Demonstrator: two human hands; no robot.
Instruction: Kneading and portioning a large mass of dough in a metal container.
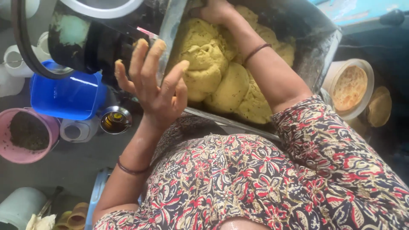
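A big mass of yellowish dough (213, 72) fills a metal trough (324, 47) in front of me. My left hand (155, 89) is open with its fingers spread and leans against the trough's near left rim. Bits of dough stick to its fingertips. My right hand (215, 10) reaches across to the far end of the dough. Its fingers are curled into the dough and partly hidden. Each wrist wears a thin dark bangle. My patterned floral sleeves fill the bottom of the view.
On the floor to the left are a blue tub (64, 98), a pink bowl (25, 136) of dark matter, a small steel cup (114, 120) of yellowish liquid and white containers (17, 61). On the right, a round container (349, 87) holds flatbreads.
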